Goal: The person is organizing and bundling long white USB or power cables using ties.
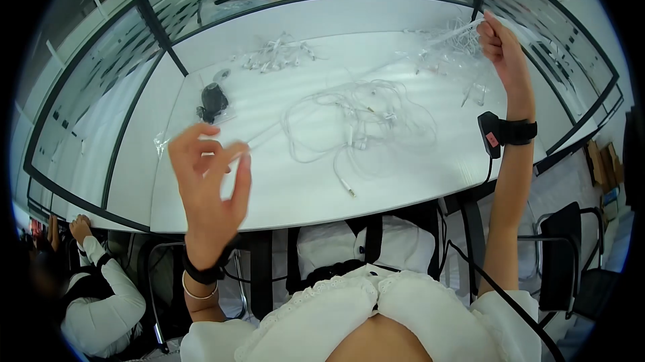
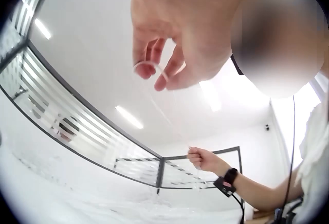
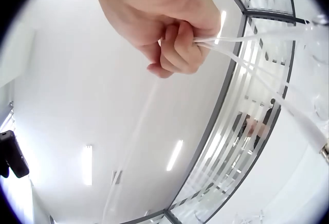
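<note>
In the head view my left hand (image 1: 209, 184) is raised over the table's near left, thumb and fingertips pinching a thin white cable (image 2: 149, 64). The left wrist view shows that cable bending over the fingertips and running toward my right hand (image 2: 203, 159). My right hand (image 1: 500, 43) is held up at the far right, fingers curled round white cable strands (image 3: 231, 54). From this fist hang several strands, one ending in a metal-tipped plug (image 3: 321, 144). Between the hands, a loose tangle of white cables (image 1: 353, 120) with plugs lies on the white table (image 1: 282, 194).
Bundles of white cables (image 1: 279, 53) lie at the back left. More cables and clear plastic bags (image 1: 450, 60) lie at the back right. A black object (image 1: 213, 99) sits on the left. Glass-panelled partitions (image 1: 114, 86) border the table; another person (image 1: 101, 295) sits beyond the left side.
</note>
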